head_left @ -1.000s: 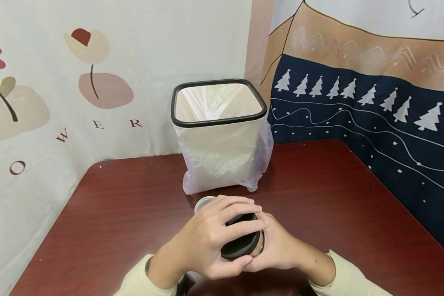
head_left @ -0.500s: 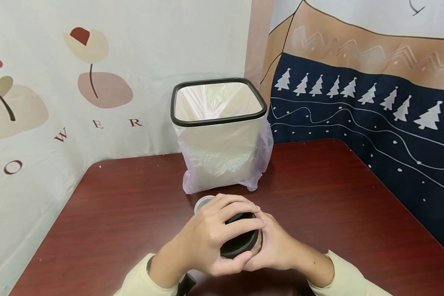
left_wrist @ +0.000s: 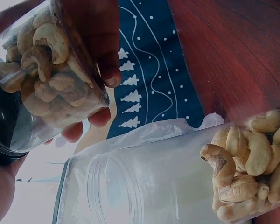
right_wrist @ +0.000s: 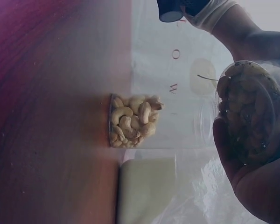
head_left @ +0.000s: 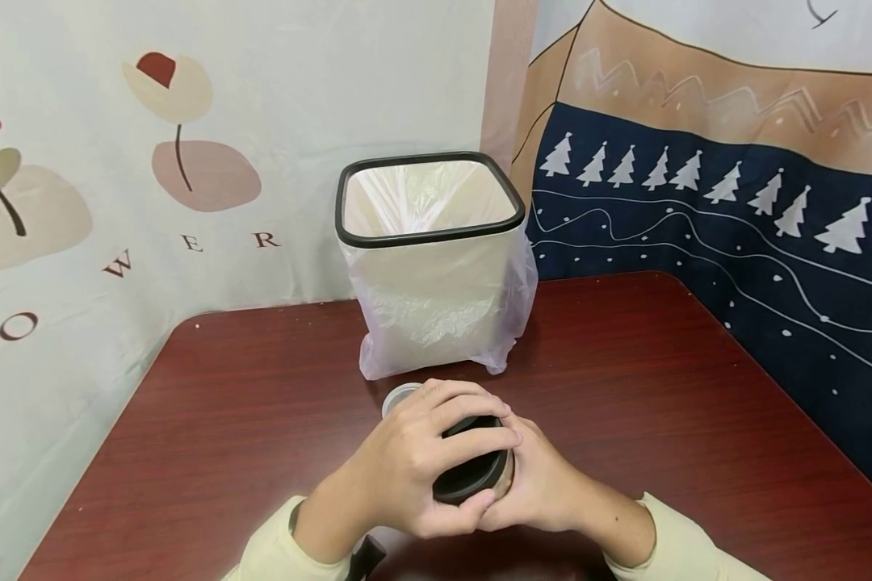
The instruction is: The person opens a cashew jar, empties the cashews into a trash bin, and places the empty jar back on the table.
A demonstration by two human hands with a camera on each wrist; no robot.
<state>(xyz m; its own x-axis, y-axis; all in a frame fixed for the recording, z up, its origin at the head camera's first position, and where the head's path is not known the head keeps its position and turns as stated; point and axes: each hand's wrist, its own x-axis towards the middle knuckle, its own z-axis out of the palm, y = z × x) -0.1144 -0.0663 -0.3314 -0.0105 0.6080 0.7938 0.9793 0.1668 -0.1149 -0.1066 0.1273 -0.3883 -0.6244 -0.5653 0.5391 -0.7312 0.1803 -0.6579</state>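
Observation:
Both hands hold a clear jar (left_wrist: 49, 70) of cashews, raised above the table and tilted. My left hand (head_left: 414, 472) curls over its black lid (head_left: 468, 472), fingers spread across the top and thumb at the near edge. Around the jar's body, low down, my right hand (head_left: 545, 484) grips from the right side. The right wrist view shows the base of this held jar (right_wrist: 252, 112) with nuts behind it. A second clear jar (left_wrist: 252, 172), part filled with cashews, stands upright on the table; in the head view my left hand hides all but its rim (head_left: 400, 395).
A cream bin (head_left: 436, 298) with a black rim and a thin plastic liner stands behind the hands on the dark red table (head_left: 262, 403). Printed cloths (head_left: 734, 202) hang along the back and right side.
Hands and jar stay almost in place, drifting very slightly left in the head view. The grip looks the same, and the head view itself shifts a little.

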